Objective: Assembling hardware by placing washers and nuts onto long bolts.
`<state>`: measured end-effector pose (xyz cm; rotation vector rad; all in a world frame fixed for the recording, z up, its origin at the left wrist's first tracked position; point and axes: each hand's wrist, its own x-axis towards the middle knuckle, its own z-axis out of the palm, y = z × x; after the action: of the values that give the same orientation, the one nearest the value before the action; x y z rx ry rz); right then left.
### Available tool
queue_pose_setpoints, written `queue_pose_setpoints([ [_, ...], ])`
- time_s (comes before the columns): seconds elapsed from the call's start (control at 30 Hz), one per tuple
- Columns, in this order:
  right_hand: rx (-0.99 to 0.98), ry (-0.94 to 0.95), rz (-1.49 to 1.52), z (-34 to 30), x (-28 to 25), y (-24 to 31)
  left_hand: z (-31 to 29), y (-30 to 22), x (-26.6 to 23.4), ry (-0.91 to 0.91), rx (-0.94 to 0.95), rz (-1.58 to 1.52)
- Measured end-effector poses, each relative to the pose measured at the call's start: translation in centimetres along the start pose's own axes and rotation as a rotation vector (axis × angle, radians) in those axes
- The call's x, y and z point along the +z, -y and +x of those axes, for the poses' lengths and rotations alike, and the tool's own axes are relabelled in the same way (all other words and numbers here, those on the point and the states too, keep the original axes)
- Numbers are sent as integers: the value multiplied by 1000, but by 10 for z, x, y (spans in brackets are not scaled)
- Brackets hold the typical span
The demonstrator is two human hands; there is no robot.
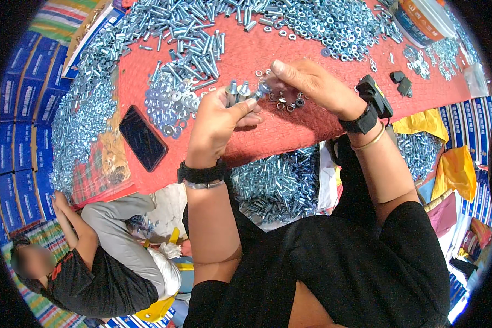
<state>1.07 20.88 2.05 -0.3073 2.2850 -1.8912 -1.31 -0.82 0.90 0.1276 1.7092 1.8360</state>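
Note:
My left hand (220, 119) is closed around several metal bolts (244, 89) with washers on them, which stick up between thumb and fingers. Close against its right side is my right hand (306, 85), thumb raised and fingers blurred near the end of a bolt; whether they hold anything is unclear. Under the right hand, a few small ring washers (283, 104) lie on the red cloth (290, 139). A heap of flat washers (169, 104) spreads left of my left hand.
Piles of long bolts (188, 46) and nuts (333, 27) cover the far side, with a plastic tub (423, 22) at far right. A phone (142, 138) lies on the left. More bolts (279, 183) fill a container below the table edge. Another person (93, 273) sits at lower left.

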Motion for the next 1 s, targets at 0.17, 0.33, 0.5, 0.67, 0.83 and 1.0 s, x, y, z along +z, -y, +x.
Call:
queue_pose_setpoints([
  [0.17,36,-40,-189,1,-3,0,-1,0,1,2,20,-27],
  [0.33,23,4,-54,1,-5,1,-1,1,-1,-1,26,4],
  [0.5,41,27,-97,-2,2,5,-2,1,-2,16,3,8],
  [0.67,78,89,-139,2,-5,-4,-4,0,0,11,11,0],
  [0.83,5,-83,-76,1,9,-7,-3,-2,3,43,23,1],
  [1.0,-164,93,-149,3,15,-14,-7,-6,2,52,-38,0],
])
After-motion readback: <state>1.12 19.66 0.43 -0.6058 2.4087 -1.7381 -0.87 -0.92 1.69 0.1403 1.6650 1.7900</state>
